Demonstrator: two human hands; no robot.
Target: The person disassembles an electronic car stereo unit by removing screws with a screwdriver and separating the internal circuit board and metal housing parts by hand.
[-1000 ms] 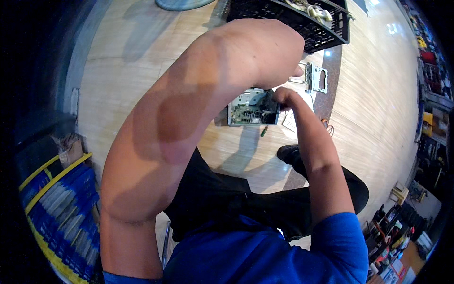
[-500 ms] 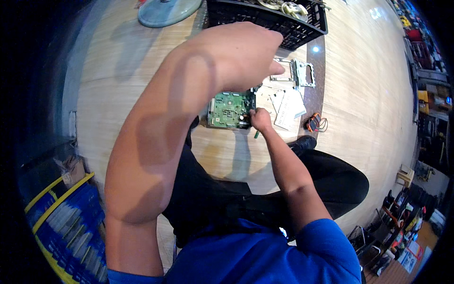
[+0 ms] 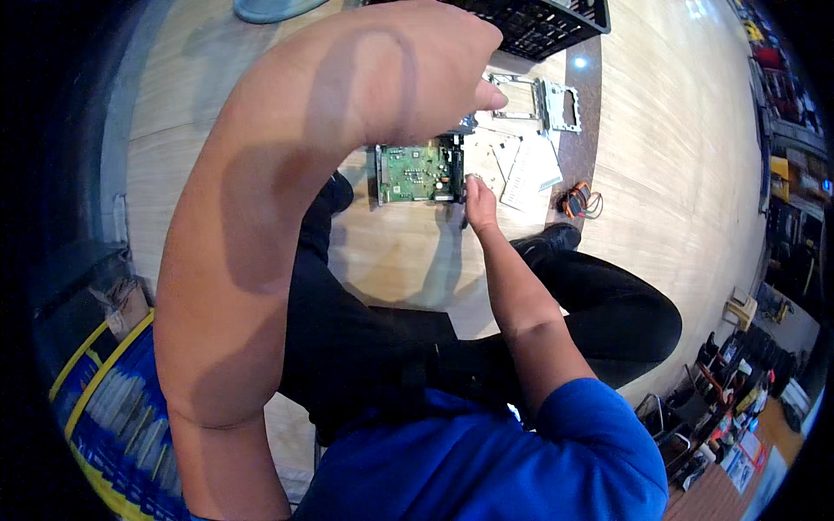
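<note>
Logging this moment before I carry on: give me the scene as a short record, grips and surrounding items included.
Left grip: above the far side of the open device; fingers mostly hidden, hold unclear
Right grip: at the device's right side; contact unclear
Device: green circuit board exposed
Right side: white sheet, silver frame, orange-and-black item with cable
Far side: black crate

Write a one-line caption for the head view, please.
Left hand near a green circuit board, right hand beside its right edge, white sheets and a black crate nearby.
</note>
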